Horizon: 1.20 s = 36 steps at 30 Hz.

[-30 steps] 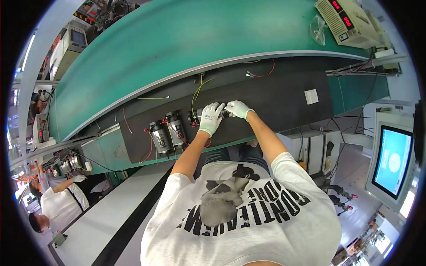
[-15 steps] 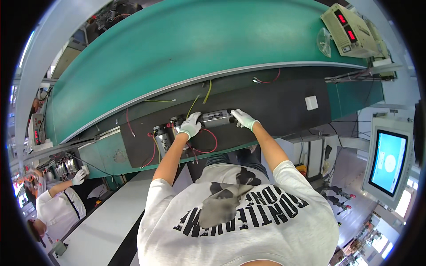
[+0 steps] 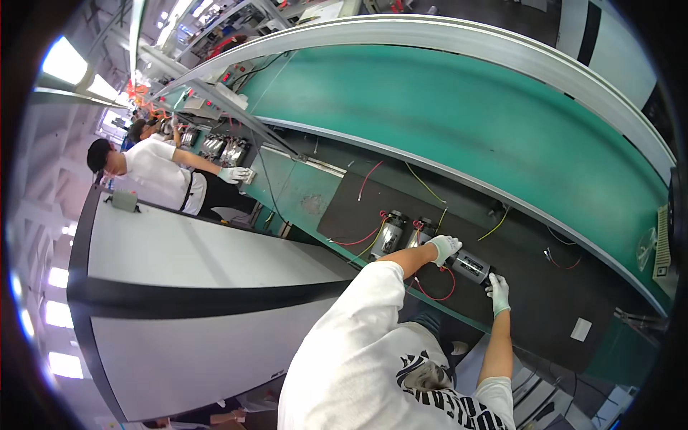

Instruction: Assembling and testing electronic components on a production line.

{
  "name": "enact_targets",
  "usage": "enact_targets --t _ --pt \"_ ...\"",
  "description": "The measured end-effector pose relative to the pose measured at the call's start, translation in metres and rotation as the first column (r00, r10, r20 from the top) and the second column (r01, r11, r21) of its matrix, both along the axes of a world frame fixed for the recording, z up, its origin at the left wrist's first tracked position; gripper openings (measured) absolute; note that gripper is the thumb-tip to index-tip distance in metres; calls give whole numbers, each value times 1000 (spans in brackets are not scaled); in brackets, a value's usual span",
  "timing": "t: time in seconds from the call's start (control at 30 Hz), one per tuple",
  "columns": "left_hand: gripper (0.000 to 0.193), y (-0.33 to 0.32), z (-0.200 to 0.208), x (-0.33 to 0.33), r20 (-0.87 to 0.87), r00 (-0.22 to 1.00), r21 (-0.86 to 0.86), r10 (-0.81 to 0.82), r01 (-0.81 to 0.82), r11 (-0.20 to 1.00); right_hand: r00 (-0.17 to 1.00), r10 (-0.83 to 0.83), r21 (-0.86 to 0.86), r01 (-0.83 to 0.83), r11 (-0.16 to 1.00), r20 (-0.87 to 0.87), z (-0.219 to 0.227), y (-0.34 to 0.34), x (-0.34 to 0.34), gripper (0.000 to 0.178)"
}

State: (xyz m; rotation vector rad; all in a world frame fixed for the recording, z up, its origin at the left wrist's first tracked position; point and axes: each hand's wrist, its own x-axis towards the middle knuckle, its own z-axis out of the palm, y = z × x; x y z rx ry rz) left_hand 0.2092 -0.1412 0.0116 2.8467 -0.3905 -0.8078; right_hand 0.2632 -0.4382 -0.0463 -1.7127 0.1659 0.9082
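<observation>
A dark grey cylindrical motor [image 3: 471,266] lies on its side on the black mat [image 3: 530,308], between my two gloved hands. My left hand [image 3: 446,249] is closed over its left end, where red wires come out. At the opposite end, my right hand [image 3: 498,294] has its fingers curled around the edge. A red wire [image 3: 453,287] loops on the mat below my left hand. Two more motors, one at the far left [image 3: 389,235] and one partly behind my left hand [image 3: 420,233], stand close by with red and yellow wires attached.
Loose yellow [image 3: 494,225] and red [image 3: 369,179] wires lie along the mat's back edge. A raised green shelf [image 3: 459,122] runs behind. A small white card [image 3: 581,329] lies on the right. A co-worker [image 3: 154,168] in white gloves works at the left, beyond a large white panel [image 3: 215,247].
My view has swung to the left, bringing the co-worker and white panel further into sight. Both hands stay at the ends of the same motor, which still lies on the mat.
</observation>
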Motion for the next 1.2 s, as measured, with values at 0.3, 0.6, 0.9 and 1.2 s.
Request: enact_targets --t 0.3,0.6,0.9,1.2 --pt "47 -124 91 28 273 874 -385 -401 482 787 808 -588 27 589 808 -36 121 -116 -142 35" --pt "69 -469 192 22 244 396 -298 -885 899 320 303 -886 -113 953 281 351 230 -328 -307 46" --pt "61 -704 161 -96 480 48 -221 -876 973 -67 -59 -905 -35 996 -81 422 239 -445 -463 47" --pt "76 -763 163 -118 371 78 -307 -925 951 -44 129 -664 -350 913 -211 736 294 -506 -476 31"
